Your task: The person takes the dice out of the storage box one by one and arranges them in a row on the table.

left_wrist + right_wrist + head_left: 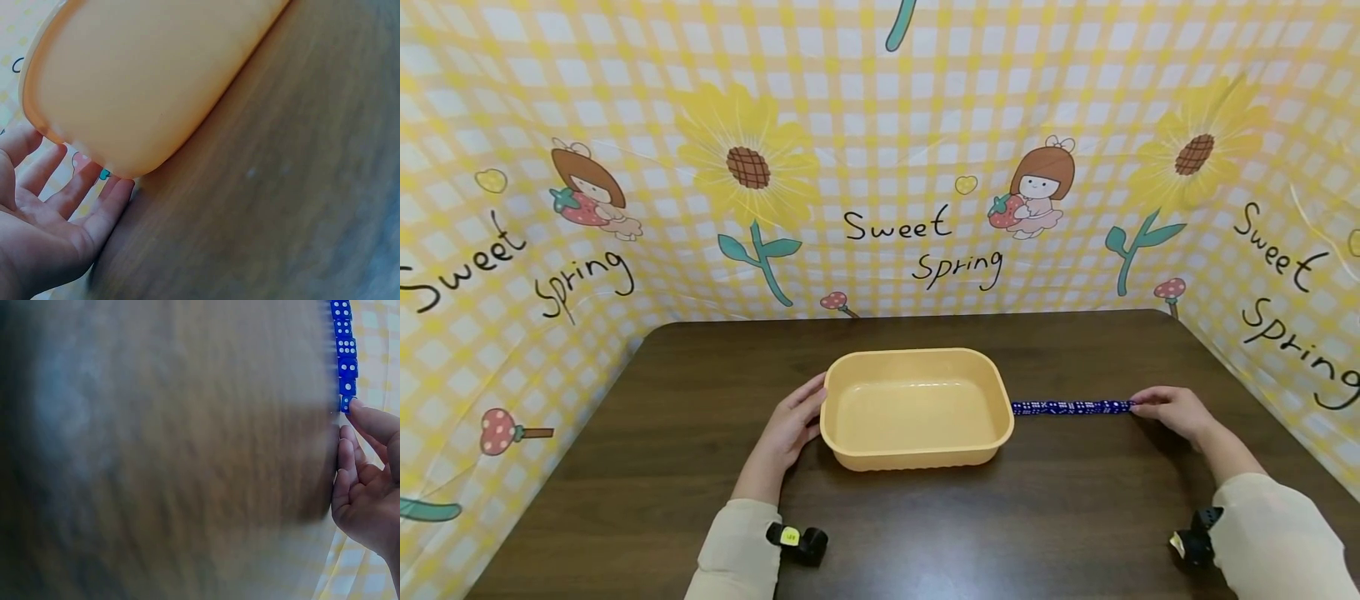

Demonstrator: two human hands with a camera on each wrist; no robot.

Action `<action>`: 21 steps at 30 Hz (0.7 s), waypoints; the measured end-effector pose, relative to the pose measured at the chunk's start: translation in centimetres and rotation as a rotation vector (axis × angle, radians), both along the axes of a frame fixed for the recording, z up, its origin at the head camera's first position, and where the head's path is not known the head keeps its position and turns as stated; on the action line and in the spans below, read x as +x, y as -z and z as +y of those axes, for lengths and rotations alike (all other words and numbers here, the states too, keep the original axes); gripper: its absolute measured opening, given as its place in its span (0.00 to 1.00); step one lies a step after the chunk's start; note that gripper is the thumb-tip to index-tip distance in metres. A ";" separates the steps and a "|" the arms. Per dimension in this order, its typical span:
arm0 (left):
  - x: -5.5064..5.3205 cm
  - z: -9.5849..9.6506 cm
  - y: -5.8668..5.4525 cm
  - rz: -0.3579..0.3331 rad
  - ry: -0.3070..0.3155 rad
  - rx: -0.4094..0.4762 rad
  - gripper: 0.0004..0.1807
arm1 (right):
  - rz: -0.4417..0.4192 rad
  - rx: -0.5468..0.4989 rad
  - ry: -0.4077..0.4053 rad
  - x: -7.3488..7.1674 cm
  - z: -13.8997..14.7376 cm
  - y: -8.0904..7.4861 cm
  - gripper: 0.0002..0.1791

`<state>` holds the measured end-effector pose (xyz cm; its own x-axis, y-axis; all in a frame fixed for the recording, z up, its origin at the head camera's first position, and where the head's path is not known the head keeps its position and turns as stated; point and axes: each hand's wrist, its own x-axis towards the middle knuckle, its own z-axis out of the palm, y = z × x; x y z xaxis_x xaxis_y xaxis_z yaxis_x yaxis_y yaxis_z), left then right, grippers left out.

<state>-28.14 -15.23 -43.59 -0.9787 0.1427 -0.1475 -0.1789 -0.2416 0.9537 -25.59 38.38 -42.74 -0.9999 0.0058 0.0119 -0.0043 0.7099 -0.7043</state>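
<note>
A pale yellow rectangular plastic basin (917,408) stands upright on the dark table, its inside bare. My left hand (793,423) is at its left end, with the spread, nearly straight fingers (112,199) touching the outer wall. From the basin's right side a straight row of blue dice (1067,407) with white pips runs across the table. At the row's far right end my right hand (1176,412) pinches the last die (346,404) between thumb and index finger. The other fingers of that hand curl loosely below it, near the tabletop.
The brown wooden table (962,533) has rounded back corners. A yellow checked cloth (880,150) with sunflowers and lettering hangs around its back and sides. Black wrist cameras (805,546) sit on both pale sleeves.
</note>
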 end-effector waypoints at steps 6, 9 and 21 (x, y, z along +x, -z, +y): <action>0.0 0.0 -0.1 -0.003 -0.007 -0.004 0.27 | 0.006 -0.018 -0.002 -0.1 -0.2 0.1 0.17; 0.0 0.0 0.0 0.000 -0.007 -0.002 0.26 | 0.004 -0.026 0.005 -0.1 -0.2 0.2 0.18; 0.1 0.2 -0.1 -0.001 0.006 0.006 0.27 | 0.011 -0.037 0.009 0.5 -0.2 -0.2 0.20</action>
<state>-28.05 -14.99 -43.48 -0.9777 0.1496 -0.1475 -0.1813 -0.2460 0.9521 -25.05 38.14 -42.49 -0.9996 0.0152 0.0221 -0.0058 0.6835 -0.7299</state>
